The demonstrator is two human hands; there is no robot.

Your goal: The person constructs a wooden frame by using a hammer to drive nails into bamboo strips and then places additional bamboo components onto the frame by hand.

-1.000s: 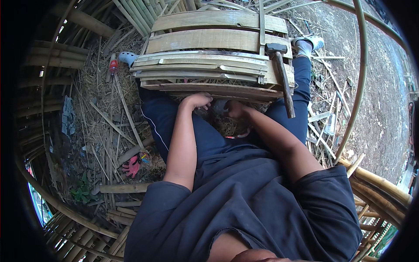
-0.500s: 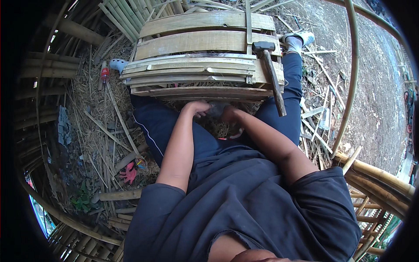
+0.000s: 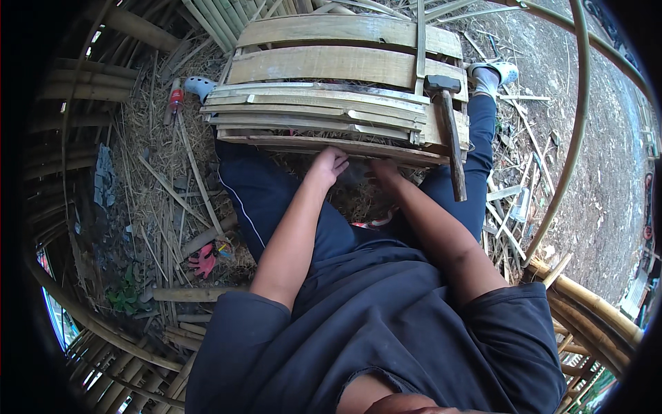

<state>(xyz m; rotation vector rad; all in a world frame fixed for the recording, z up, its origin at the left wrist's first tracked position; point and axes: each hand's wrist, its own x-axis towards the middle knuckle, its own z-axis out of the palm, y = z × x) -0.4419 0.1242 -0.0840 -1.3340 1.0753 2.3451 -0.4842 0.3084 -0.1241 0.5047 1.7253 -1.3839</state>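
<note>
My left hand point(image 3: 331, 164) is at the front edge of a low slatted wooden bench point(image 3: 296, 143), its fingers slightly bent and apart, with nothing visible in them. Close by on the right, my right hand point(image 3: 383, 171) is in shadow under the same edge. Its fingers point left, and I cannot make out what they hold. The dim space between the hands hides any small thing there. A stack of thin split bamboo strips point(image 3: 317, 103) lies across the bench top. Right of the strips rests a hammer point(image 3: 448, 124), its wooden handle reaching over the front edge.
My legs straddle the bench. On the left floor lie a red-labelled bottle point(image 3: 176, 99), a pink-red glove point(image 3: 203, 261) and scattered bamboo pieces. A narrow upright strip point(image 3: 420, 41) crosses the bench's far right part. A curved bamboo pole point(image 3: 579, 131) rises on the right.
The bench and hammer sit slightly farther right in view. My left hand has risen to the bench's front edge and its fingers have straightened. A greyish see-through thing between my hands is now barely visible.
</note>
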